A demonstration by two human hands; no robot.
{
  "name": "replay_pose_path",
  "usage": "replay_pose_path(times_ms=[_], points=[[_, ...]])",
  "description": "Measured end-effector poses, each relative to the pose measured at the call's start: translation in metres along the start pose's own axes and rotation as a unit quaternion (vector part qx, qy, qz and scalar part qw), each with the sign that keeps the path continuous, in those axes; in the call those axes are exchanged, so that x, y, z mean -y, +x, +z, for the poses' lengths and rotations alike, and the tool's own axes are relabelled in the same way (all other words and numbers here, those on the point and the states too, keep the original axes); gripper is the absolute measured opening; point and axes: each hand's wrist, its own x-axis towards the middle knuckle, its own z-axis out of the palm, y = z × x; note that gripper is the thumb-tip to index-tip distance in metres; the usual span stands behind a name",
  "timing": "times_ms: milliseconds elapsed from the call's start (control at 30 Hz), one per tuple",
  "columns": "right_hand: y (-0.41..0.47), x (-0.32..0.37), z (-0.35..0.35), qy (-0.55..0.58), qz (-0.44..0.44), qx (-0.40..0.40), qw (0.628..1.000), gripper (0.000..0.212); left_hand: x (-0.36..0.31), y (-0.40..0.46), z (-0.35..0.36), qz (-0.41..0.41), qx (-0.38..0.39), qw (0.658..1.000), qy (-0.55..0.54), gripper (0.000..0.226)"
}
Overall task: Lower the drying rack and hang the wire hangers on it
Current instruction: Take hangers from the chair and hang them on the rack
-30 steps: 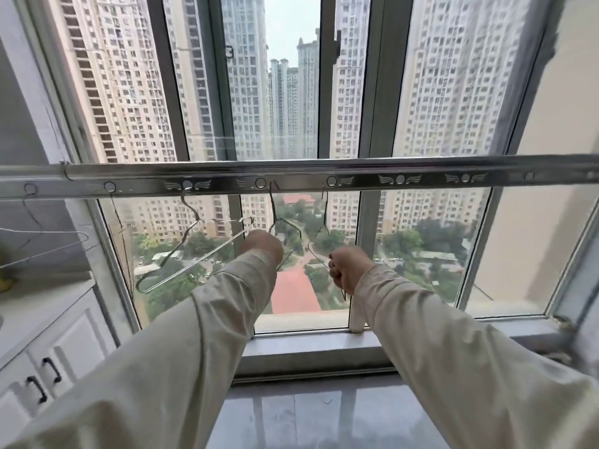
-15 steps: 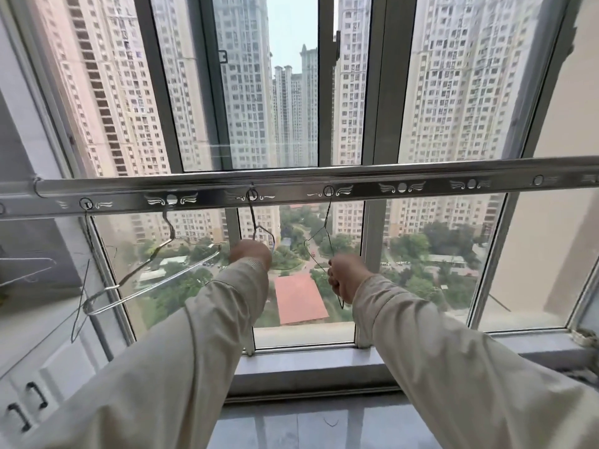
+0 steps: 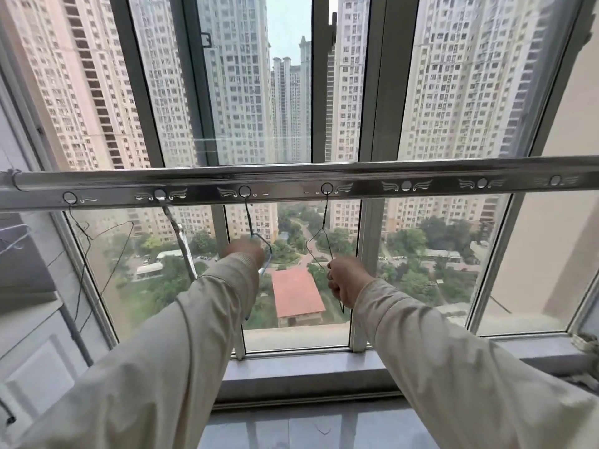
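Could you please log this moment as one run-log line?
silver drying rack bar: lowered | left hand: holds thin wire hanger | right hand: holds second wire hanger | both hooked

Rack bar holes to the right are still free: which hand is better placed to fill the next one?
Probably the right hand: it sits nearest the free holes on the rack bar and grips a wire hanger. The left hand is farther left.

Both arms outstretched, left hand [image 3: 245, 251] and right hand [image 3: 347, 280] fisted.

Tall window [image 3: 291, 92] onto high-rise towers [image 3: 240, 76], white cabinet [image 3: 29, 367] left
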Motion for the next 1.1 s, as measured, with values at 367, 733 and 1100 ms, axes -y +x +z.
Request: replay_pose_path(times_ms=[367,733,1100], points=[[0.028,-0.001,-0.006,0.053,0.015,0.001,0.998,0.021,-0.004,0.027,0.035,0.011,0.022,0.997,-0.078,0.039],[0.037,-0.051,0.000,-0.006,0.041,0.047,0.998,0.017,0.051,0.048,0.081,-0.092,0.040,0.991,-0.084,0.038],[-0.105,-0.048,0.046,-0.253,-0.078,-0.154,0.952,0.053,0.113,-0.117,-0.025,-0.063,0.015,0.998,-0.018,0.046]])
